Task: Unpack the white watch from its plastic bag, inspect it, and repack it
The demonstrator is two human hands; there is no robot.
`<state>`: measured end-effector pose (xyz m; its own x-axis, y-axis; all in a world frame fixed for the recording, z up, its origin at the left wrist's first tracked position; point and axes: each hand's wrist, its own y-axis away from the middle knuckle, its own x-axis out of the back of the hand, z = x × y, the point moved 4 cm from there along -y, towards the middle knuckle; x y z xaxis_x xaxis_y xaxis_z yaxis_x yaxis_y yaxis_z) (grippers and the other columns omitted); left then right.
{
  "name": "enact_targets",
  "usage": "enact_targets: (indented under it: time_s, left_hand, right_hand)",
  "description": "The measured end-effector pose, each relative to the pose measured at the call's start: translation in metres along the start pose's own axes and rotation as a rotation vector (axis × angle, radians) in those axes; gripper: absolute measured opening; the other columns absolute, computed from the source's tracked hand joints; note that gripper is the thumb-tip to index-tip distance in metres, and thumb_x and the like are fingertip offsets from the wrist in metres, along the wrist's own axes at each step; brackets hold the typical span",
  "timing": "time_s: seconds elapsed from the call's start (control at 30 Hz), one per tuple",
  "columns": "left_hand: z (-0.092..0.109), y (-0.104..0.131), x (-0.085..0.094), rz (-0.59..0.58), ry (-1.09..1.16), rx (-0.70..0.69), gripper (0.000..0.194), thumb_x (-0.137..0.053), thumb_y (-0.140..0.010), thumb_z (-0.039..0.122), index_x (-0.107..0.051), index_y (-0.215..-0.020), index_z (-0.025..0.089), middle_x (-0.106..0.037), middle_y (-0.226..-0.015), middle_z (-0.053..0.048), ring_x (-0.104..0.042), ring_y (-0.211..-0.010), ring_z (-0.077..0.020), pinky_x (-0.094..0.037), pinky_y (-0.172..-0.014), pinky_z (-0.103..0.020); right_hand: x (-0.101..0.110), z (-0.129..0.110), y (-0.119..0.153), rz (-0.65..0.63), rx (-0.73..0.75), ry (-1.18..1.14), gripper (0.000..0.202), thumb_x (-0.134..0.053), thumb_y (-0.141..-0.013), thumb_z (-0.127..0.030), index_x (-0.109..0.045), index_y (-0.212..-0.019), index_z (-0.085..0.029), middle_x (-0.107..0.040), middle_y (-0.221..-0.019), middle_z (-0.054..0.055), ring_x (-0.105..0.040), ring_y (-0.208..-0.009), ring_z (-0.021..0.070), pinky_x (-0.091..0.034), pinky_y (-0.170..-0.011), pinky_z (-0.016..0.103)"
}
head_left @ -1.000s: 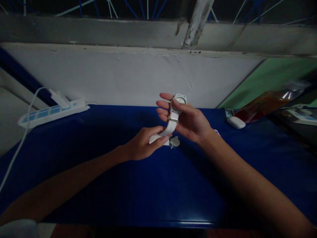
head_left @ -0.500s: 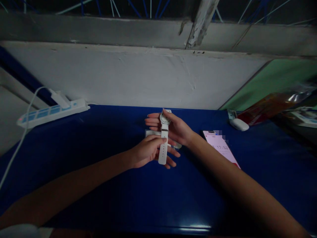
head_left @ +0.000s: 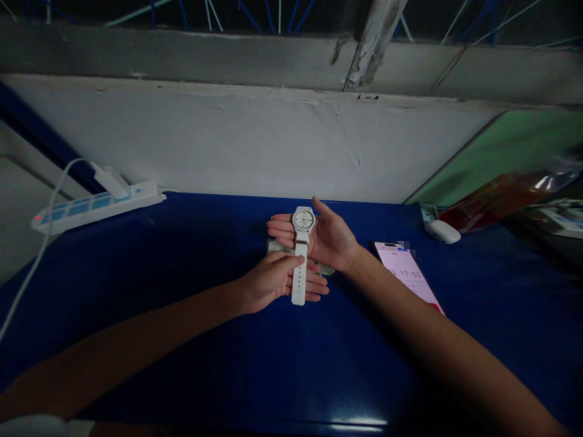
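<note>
A white wristwatch [head_left: 303, 220] with a round dial is held above the blue table, its strap pointing toward me. My left hand [head_left: 273, 279] grips the lower strap, thumb on top and fingers stretched out beneath it. Behind the watch head lies my right hand [head_left: 334, 240], palm up and open, its fingers extended to the left under the dial and its thumb raised clear of it. Beneath the hands, a small pale or clear item [head_left: 274, 246] is mostly covered; I cannot make out what it is.
A phone [head_left: 407, 276] showing a timer lies right of my hands. Farther right are a white earbud-like case [head_left: 443, 231] and a bottle with reddish contents [head_left: 496, 193]. A white power strip [head_left: 98, 208] with a plugged-in charger sits at the back left, by the wall [head_left: 255, 145].
My right thumb has lifted off the watch dial, and that hand has opened flat, leaving the dial exposed. My left hand keeps its hold on the strap.
</note>
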<state>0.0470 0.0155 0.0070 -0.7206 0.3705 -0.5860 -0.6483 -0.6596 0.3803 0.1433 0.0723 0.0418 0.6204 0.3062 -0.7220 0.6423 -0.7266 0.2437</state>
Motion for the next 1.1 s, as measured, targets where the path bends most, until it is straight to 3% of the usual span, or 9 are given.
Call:
enact_targets:
  time_s: [0.23, 0.6, 0.83, 0.97, 1.1]
  left_hand:
    - [0.000, 0.003, -0.004, 0.065, 0.002, -0.030, 0.024, -0.052, -0.095, 0.022, -0.067, -0.089, 0.005, -0.074, -0.089, -0.017, -0.074, -0.082, -0.0254, -0.057, -0.077, -0.040]
    - [0.002, 0.003, -0.003, 0.108, -0.052, 0.028, 0.027, -0.038, -0.099, 0.018, -0.062, -0.094, 0.008, -0.073, -0.080, -0.014, -0.074, -0.068, -0.0223, -0.058, -0.062, -0.035]
    - [0.012, 0.002, -0.002, 0.037, -0.046, -0.108, 0.019, -0.053, -0.096, 0.025, -0.063, -0.096, 0.009, -0.073, -0.085, -0.013, -0.073, -0.074, -0.0226, -0.058, -0.069, -0.037]
    - [0.016, 0.001, -0.003, 0.023, -0.057, -0.191, 0.022, -0.066, -0.091, 0.028, -0.064, -0.102, 0.009, -0.073, -0.087, -0.012, -0.073, -0.079, -0.0222, -0.056, -0.077, -0.037]
    - [0.013, 0.002, -0.005, -0.056, -0.002, -0.187, 0.026, -0.061, -0.095, 0.032, -0.064, -0.101, 0.007, -0.073, -0.093, -0.016, -0.073, -0.086, -0.0252, -0.054, -0.086, -0.041]
  right_hand:
    - [-0.003, 0.001, 0.001, 0.028, -0.006, 0.004, 0.086, -0.005, -0.099, -0.061, -0.066, -0.109, -0.001, -0.075, -0.104, 0.019, -0.072, -0.100, 0.0222, -0.048, -0.102, 0.034]
    - [-0.008, 0.000, 0.003, -0.023, 0.012, 0.017, 0.066, -0.015, -0.097, -0.044, -0.062, -0.118, -0.002, -0.073, -0.114, 0.018, -0.069, -0.106, 0.0233, -0.044, -0.107, 0.040]
    - [-0.005, -0.012, 0.004, 0.078, 0.082, 0.030, 0.055, -0.021, -0.104, -0.037, -0.067, -0.106, -0.007, -0.077, -0.094, 0.013, -0.073, -0.088, 0.0162, -0.055, -0.090, 0.028]
    - [0.002, -0.020, 0.003, 0.170, 0.184, 0.068, 0.037, -0.042, -0.103, -0.035, -0.070, -0.092, -0.014, -0.076, -0.079, 0.006, -0.072, -0.075, 0.0129, -0.058, -0.079, 0.023]
    - [0.003, -0.019, 0.004, 0.213, 0.249, 0.128, 0.030, -0.056, -0.097, -0.038, -0.070, -0.080, -0.017, -0.075, -0.076, 0.004, -0.071, -0.072, 0.0126, -0.057, -0.083, 0.024]
